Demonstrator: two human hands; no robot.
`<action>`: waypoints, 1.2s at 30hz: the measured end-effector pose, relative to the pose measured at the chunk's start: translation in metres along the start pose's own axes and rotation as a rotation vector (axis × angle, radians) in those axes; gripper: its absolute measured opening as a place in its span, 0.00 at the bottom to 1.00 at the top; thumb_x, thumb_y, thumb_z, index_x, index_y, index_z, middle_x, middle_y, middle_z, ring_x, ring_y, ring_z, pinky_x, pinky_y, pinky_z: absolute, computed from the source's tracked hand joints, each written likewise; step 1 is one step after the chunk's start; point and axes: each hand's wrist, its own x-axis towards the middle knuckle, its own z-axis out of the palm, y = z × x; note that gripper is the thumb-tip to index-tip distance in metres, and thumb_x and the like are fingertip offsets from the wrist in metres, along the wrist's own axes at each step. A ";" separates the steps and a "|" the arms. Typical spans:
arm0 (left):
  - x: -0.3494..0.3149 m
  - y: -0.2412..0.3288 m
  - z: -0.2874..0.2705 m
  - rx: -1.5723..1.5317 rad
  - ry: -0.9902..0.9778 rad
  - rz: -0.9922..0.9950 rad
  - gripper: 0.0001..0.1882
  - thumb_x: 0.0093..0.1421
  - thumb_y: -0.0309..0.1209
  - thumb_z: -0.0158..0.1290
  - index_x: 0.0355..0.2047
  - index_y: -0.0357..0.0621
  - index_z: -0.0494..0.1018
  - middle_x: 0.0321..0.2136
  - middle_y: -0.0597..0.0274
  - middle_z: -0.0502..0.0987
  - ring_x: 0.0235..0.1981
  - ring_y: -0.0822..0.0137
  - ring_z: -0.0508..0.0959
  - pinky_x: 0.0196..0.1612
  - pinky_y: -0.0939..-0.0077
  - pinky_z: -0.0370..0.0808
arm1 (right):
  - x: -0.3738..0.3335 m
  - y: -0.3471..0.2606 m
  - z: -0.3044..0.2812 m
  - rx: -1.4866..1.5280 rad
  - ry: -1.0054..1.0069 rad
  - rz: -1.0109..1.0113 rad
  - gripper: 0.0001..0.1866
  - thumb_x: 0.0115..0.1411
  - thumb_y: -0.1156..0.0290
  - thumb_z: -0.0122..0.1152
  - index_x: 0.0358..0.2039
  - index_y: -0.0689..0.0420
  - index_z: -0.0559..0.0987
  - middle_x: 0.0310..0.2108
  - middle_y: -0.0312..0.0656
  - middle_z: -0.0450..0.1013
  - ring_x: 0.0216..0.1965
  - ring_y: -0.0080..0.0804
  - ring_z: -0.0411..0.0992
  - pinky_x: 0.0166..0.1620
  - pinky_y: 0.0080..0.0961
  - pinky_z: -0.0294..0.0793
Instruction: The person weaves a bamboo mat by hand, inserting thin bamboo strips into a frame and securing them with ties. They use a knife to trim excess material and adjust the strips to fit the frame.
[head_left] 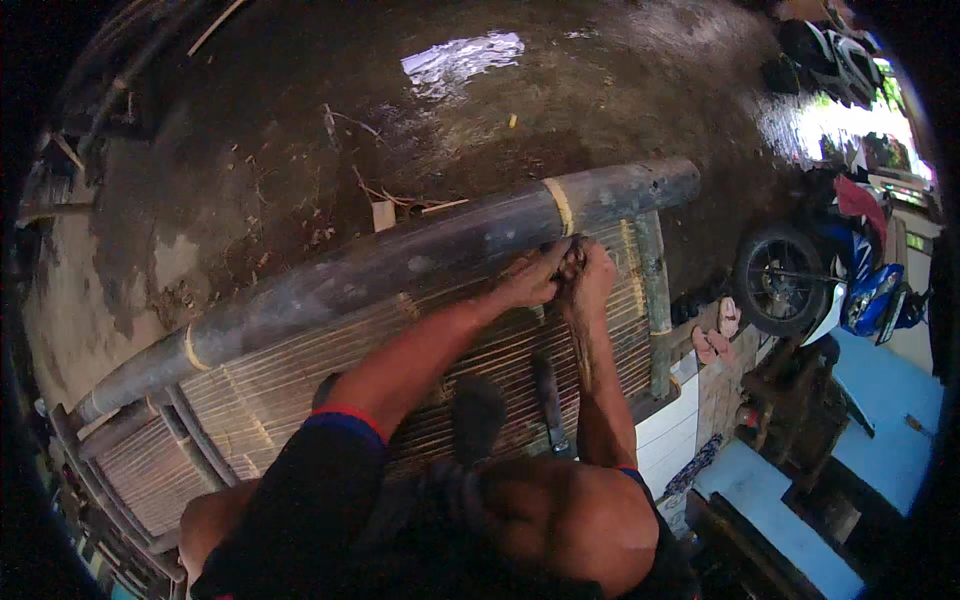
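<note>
One big bamboo frame (330, 345) is being leaned over, and close finger work seems to be being done at its far edge. For this to be done well, the frame should be kept from rocking. The thick grey pole (390, 255) is best being used as a firm base to push against. The left grip (533, 278) and the right grip (592, 268) should be kept close together, with small, even pulls being made and nothing being yanked. If the yellow band (560, 205) is being worked on, which cannot be told for sure, it should be kept flat and snug, with no twist in it.

As for place, the frame is being partly covered by both arms. The pole is being reached at its near side, just beyond the grips. Both grips are being held together with fingers curled closed, and whatever is being held inside is being hidden by them. The band is being seen right at the far side of the grips, wrapped around the pole.
</note>
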 end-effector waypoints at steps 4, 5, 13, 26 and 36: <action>-0.004 -0.040 0.021 0.141 0.293 0.271 0.50 0.46 0.30 0.56 0.68 0.34 0.46 0.52 0.32 0.68 0.53 0.36 0.71 0.55 0.53 0.69 | -0.016 0.005 0.016 -0.222 -0.068 -0.156 0.13 0.66 0.66 0.50 0.24 0.55 0.70 0.21 0.33 0.64 0.23 0.22 0.62 0.27 0.24 0.61; -0.003 -0.035 0.025 0.239 0.456 0.393 0.49 0.46 0.28 0.54 0.67 0.33 0.46 0.49 0.29 0.70 0.50 0.33 0.72 0.53 0.51 0.70 | -0.015 0.010 0.011 -0.165 -0.056 -0.126 0.13 0.66 0.66 0.50 0.24 0.55 0.70 0.22 0.33 0.64 0.23 0.22 0.61 0.27 0.24 0.61; -0.094 0.011 0.002 0.140 0.120 0.494 0.37 0.58 0.34 0.57 0.66 0.43 0.55 0.58 0.45 0.65 0.59 0.42 0.66 0.59 0.51 0.69 | 0.017 -0.009 -0.093 -0.299 0.115 -0.089 0.15 0.65 0.62 0.55 0.43 0.62 0.76 0.34 0.44 0.74 0.41 0.40 0.71 0.46 0.37 0.69; -0.344 0.035 -0.196 0.751 -0.540 -0.047 0.16 0.59 0.38 0.56 0.43 0.42 0.74 0.39 0.52 0.77 0.43 0.51 0.78 0.47 0.57 0.78 | -0.136 0.079 0.101 -1.356 -0.516 -0.828 0.22 0.57 0.59 0.63 0.47 0.62 0.75 0.41 0.53 0.74 0.43 0.52 0.72 0.45 0.47 0.72; -0.325 -0.073 -0.112 0.537 0.189 -0.322 0.20 0.64 0.41 0.52 0.51 0.43 0.73 0.44 0.50 0.78 0.47 0.47 0.77 0.49 0.54 0.74 | -0.122 0.110 0.111 -1.363 -0.611 -1.199 0.18 0.58 0.67 0.57 0.47 0.63 0.75 0.39 0.54 0.76 0.39 0.51 0.75 0.33 0.43 0.77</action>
